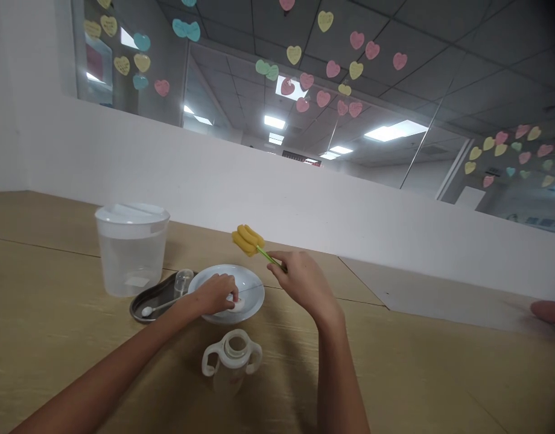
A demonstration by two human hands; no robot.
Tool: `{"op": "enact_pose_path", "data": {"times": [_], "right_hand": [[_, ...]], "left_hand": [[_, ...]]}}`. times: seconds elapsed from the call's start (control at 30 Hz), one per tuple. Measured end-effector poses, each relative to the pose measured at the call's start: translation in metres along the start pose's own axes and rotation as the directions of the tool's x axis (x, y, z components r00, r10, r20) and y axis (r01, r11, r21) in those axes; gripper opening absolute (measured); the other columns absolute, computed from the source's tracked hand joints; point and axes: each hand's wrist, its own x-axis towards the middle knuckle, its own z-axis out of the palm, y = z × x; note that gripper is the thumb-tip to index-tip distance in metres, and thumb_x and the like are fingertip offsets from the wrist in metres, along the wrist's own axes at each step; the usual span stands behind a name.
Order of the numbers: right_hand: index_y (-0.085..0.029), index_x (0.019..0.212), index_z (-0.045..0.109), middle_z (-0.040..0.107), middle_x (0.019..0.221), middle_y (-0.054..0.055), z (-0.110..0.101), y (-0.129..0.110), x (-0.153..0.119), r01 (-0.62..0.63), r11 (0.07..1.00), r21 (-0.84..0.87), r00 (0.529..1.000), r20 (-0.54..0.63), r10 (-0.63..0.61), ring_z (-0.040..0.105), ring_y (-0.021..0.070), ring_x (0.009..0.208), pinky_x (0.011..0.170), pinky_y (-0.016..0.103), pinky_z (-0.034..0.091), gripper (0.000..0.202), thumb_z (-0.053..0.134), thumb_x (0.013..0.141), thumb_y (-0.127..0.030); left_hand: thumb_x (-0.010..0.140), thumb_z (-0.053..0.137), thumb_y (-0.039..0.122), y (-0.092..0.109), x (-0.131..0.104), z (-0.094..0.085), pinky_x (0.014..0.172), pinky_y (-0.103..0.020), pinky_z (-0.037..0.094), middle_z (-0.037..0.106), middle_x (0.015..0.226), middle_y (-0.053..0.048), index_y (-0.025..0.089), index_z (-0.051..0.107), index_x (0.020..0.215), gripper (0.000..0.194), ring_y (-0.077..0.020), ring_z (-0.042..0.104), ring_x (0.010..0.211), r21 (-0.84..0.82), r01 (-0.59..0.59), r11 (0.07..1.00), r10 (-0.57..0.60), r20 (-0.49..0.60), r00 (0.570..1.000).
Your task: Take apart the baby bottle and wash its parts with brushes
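Note:
My right hand (302, 282) grips the green handle of a yellow sponge bottle brush (248, 239), holding its head up past the bowl's far right rim. Inside a white bowl (254, 288), my left hand (218, 293) is closed with its fingertips on a small white round piece (236, 305), whose kind is partly hidden by the fingers. Just in front of the bowl stands a baby bottle (230, 367) with two white side handles and an uncovered mouth.
Left of the bowl, a dark metal tray (137, 310) holds a clear cap (184, 282) and a thin white-tipped stick (148, 311). Behind it stands a translucent lidded bucket (131, 253). A white wall (277, 193) with windows borders the table (395, 374) at the back.

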Motion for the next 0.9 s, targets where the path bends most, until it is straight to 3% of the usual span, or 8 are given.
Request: {"op": "enact_pose_path", "data": {"times": [0.27, 0.53, 0.6, 0.67, 0.77, 0.83, 0.9], "right_hand": [[-0.024, 0.098, 0.068, 0.053, 0.06, -0.002, -0.001, 0.001, 0.0, -0.006, 0.999, 0.043, 1.0, -0.017, 0.007, 0.033, 0.0115, 0.051, 0.052, 0.024, 0.021, 0.025, 0.046, 0.086, -0.023], [-0.023, 0.089, 0.067, 0.05, 0.057, -0.003, -0.001, 0.007, 0.0, -0.011, 0.999, 0.037, 0.998, -0.056, 0.013, 0.036, 0.0117, 0.052, 0.054, 0.023, 0.024, 0.022, 0.046, 0.086, -0.024], [-0.022, 0.086, 0.067, 0.05, 0.057, -0.002, -0.001, 0.009, 0.0, -0.025, 0.999, 0.024, 0.998, -0.052, 0.026, 0.036, 0.0118, 0.052, 0.054, 0.023, 0.024, 0.022, 0.045, 0.086, -0.024], [-0.022, 0.084, 0.066, 0.049, 0.057, -0.002, -0.001, 0.01, 0.0, -0.04, 0.999, 0.006, 0.998, -0.047, 0.04, 0.036, 0.0121, 0.052, 0.053, 0.023, 0.023, 0.022, 0.045, 0.086, -0.025], [-0.023, 0.086, 0.067, 0.05, 0.057, -0.002, -0.001, 0.012, 0.0, -0.069, 0.997, -0.021, 0.996, -0.049, 0.068, 0.034, 0.0123, 0.051, 0.051, 0.024, 0.021, 0.023, 0.044, 0.086, -0.025], [-0.023, 0.09, 0.067, 0.05, 0.057, -0.001, -0.001, 0.013, 0.0, -0.086, 0.996, -0.034, 0.995, -0.048, 0.085, 0.034, 0.0126, 0.05, 0.051, 0.024, 0.021, 0.024, 0.044, 0.086, -0.025], [-0.024, 0.093, 0.068, 0.051, 0.058, -0.001, -0.001, 0.014, 0.0, -0.093, 0.995, -0.037, 0.995, -0.042, 0.092, 0.035, 0.0127, 0.05, 0.051, 0.024, 0.021, 0.025, 0.044, 0.086, -0.025]], "left_hand": [[0.076, 0.055, 0.023, 0.004, -0.01, -0.023, 0.081, -0.029, 0.042, 0.062, 0.097, -0.004, 0.02, 0.062, 0.085, 0.012, -0.0203, 0.057, 0.092, -0.108, -0.075, 0.991, 0.071, -0.04, 0.997], [0.088, 0.035, 0.03, 0.0, -0.018, -0.048, 0.079, -0.034, 0.044, 0.065, 0.099, -0.007, 0.018, 0.056, 0.096, 0.026, -0.0226, 0.059, 0.091, -0.154, -0.008, 0.988, -0.01, -0.118, 0.993], [0.089, 0.034, 0.033, -0.003, -0.017, -0.05, 0.08, -0.035, 0.044, 0.064, 0.102, -0.008, 0.017, 0.055, 0.099, 0.028, -0.0231, 0.059, 0.092, -0.16, 0.009, 0.987, -0.039, -0.184, 0.982], [0.089, 0.037, 0.034, -0.007, -0.015, -0.051, 0.082, -0.035, 0.044, 0.063, 0.106, -0.008, 0.018, 0.053, 0.102, 0.027, -0.0235, 0.058, 0.095, -0.129, 0.0, 0.992, -0.044, -0.342, 0.939], [0.086, 0.044, 0.029, -0.015, -0.015, -0.05, 0.086, -0.035, 0.044, 0.06, 0.109, -0.009, 0.017, 0.051, 0.106, 0.024, -0.0234, 0.056, 0.1, 0.019, -0.063, 0.998, 0.062, -0.598, 0.799], [0.085, 0.045, 0.023, -0.02, -0.015, -0.049, 0.086, -0.033, 0.045, 0.057, 0.109, -0.009, 0.017, 0.05, 0.111, 0.027, -0.0222, 0.056, 0.1, 0.103, -0.085, 0.991, 0.132, -0.669, 0.731], [0.084, 0.045, 0.02, -0.023, -0.016, -0.048, 0.084, -0.032, 0.047, 0.054, 0.108, -0.009, 0.018, 0.05, 0.116, 0.032, -0.0207, 0.056, 0.097, 0.115, -0.089, 0.989, 0.144, -0.709, 0.69]]}}
